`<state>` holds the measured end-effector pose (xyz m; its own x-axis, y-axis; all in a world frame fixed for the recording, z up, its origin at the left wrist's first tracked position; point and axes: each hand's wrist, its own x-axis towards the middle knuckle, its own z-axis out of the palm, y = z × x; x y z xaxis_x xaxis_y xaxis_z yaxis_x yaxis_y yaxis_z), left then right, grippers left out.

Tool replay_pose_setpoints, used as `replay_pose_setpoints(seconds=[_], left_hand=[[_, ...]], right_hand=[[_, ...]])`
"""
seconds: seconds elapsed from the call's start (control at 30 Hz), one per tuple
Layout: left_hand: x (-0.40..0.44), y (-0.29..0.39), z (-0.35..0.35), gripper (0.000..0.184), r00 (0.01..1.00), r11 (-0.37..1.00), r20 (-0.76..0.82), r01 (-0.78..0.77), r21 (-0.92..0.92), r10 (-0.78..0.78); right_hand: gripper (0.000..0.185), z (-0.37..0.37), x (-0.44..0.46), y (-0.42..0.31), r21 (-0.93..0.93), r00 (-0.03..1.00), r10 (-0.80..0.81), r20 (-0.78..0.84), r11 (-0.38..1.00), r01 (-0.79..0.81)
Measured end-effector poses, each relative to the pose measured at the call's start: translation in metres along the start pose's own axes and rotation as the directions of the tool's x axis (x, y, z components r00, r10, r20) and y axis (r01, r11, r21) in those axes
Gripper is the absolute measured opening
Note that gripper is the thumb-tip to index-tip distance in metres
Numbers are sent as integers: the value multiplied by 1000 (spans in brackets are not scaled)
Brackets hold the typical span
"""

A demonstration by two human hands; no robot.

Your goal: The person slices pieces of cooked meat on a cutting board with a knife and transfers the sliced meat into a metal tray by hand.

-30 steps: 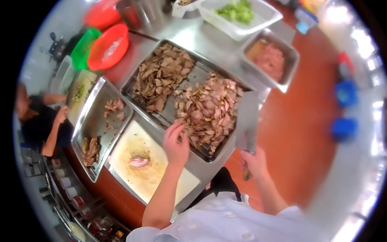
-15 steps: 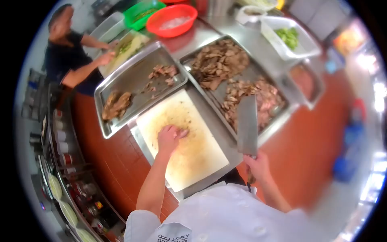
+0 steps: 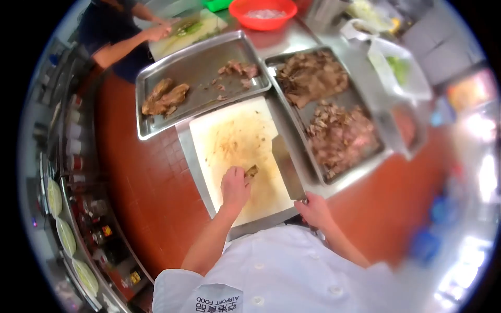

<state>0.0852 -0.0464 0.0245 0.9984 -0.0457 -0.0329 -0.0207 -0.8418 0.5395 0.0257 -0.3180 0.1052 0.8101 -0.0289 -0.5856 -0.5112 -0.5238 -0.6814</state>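
Observation:
My left hand (image 3: pixel 236 187) is closed on a small brown piece of meat (image 3: pixel 251 171) over the white cutting board (image 3: pixel 214 135). Bits and brown stains mark the board. My right hand (image 3: pixel 314 208) grips the handle of a cleaver (image 3: pixel 286 168), its broad blade over the board's right edge. Behind the board lies a metal tray (image 3: pixel 195 65) with larger brown meat chunks (image 3: pixel 165 97) at its left and scraps (image 3: pixel 239 69) at its right. To the right, a second metal tray (image 3: pixel 322 101) bears sliced brown meat (image 3: pixel 313 75) and a pinker chopped heap (image 3: pixel 342 138).
At the upper left a person in dark clothes (image 3: pixel 117 41) works at another board with chopped greens (image 3: pixel 189 28). A red basin (image 3: pixel 263 21) stands at the back, white tubs (image 3: pixel 399 70) at the back right. Shelving (image 3: pixel 78 172) runs along the left.
My left hand has moved toward me and right across the board, a brown piece now showing at its fingers. The cleaver has swung left, from over the right tray to the board's edge.

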Motion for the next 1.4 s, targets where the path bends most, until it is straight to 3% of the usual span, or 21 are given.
replay_pose_setpoints(seconds=[0.07, 0.13, 0.27, 0.37, 0.43, 0.53, 0.63, 0.87, 0.97, 1.03, 1.17, 1.27, 1.4], left_hand=[[-18, 9, -2, 37, 997, 998, -45, -56, 30, 58], [-32, 33, -16, 44, 994, 996, -64, -87, -22, 85], [-45, 23, -4, 53, 998, 979, 39, 64, -192, -58], [-47, 15, -6, 52, 985, 953, 145, 135, -272, -98], [-42, 19, -13, 48, 971, 919, 201, 195, -343, -131], [-39, 20, -12, 39, 999, 958, 30, -19, -286, 28], [-25, 30, -10, 34, 975, 948, 40, -201, -247, 217], [-20, 38, -8, 27, 970, 952, 55, -221, -211, 237], [-24, 35, -3, 26, 975, 954, 41, -205, -220, 219], [-23, 33, 3, 25, 970, 944, -50, -245, -223, 240], [-29, 29, 5, 30, 981, 940, 34, -173, -294, 191], [-24, 26, 4, 30, 983, 943, 30, -163, -292, 180], [-26, 29, 6, 28, 977, 935, -60, -213, -282, 205]], right_hand=[[29, -1, 17, 14, -153, 982, -188, 4, 970, 186], [29, -6, 29, 12, -255, 972, -219, 85, 938, 234], [30, -11, 39, 0, -374, 942, -252, 221, 870, 320], [29, -7, 44, 14, -327, 904, -313, 290, 856, 401], [27, -4, 45, 21, -306, 917, -296, 268, 877, 372], [25, -7, 40, 13, -334, 920, -306, 243, 864, 376], [23, -6, 33, -4, -417, 890, -375, 258, 788, 453], [19, -5, 29, -15, -535, 832, -457, 314, 639, 552], [19, -18, 16, -35, -578, 858, -372, 353, 635, 513], [19, 5, 40, -23, -578, 850, -423, 316, 625, 525], [17, 51, 94, -29, -546, 807, -508, 301, 602, 583], [16, 34, 87, -40, -515, 824, -489, 287, 646, 563], [16, 1, 48, -47, -572, 843, -371, 389, 620, 537]])
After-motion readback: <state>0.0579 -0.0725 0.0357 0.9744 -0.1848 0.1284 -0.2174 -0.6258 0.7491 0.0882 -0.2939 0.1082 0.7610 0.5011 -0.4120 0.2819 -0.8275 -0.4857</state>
